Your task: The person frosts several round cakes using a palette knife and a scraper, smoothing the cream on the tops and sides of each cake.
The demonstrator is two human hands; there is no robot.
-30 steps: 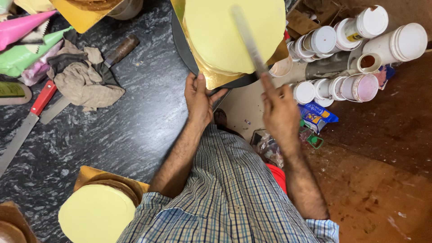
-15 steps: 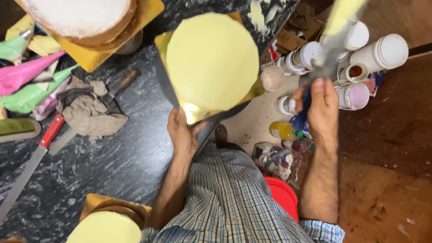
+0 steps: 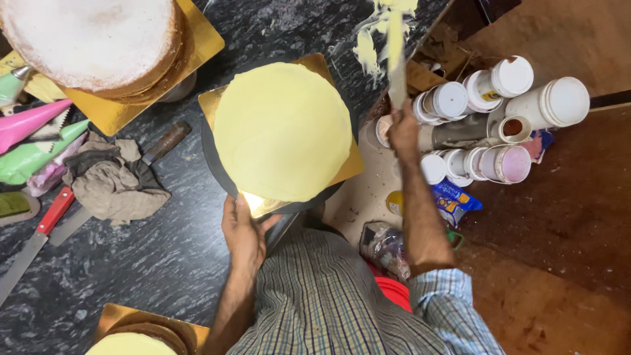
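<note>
place: cake-decorating kitchen / small bakery bench
counter: dark speckled stone worktop (image 3: 151, 263)
cakes: iced round cake (image 3: 282, 131) on gold board atop turntable, plus sponge (image 3: 89, 43) on another gold board
tools: piping bags (image 3: 36, 141), long knife (image 3: 33, 246), cream-smeared spatula (image 3: 396, 56)
supplies: white-lidded jars (image 3: 499, 112) clustered by the bench

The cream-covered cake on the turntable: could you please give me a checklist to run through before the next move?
1. Left hand grips the gold board's near edge: ok.
2. Right hand holds the palette knife by its handle, blade up: ok.
3. Blade free of cream: not ok, it is smeared.
4. Cream-covered cake centred on the turntable: ok.
5. Cream on the cake's top smooth: ok.
6. Sides coated: cannot tell.
</note>
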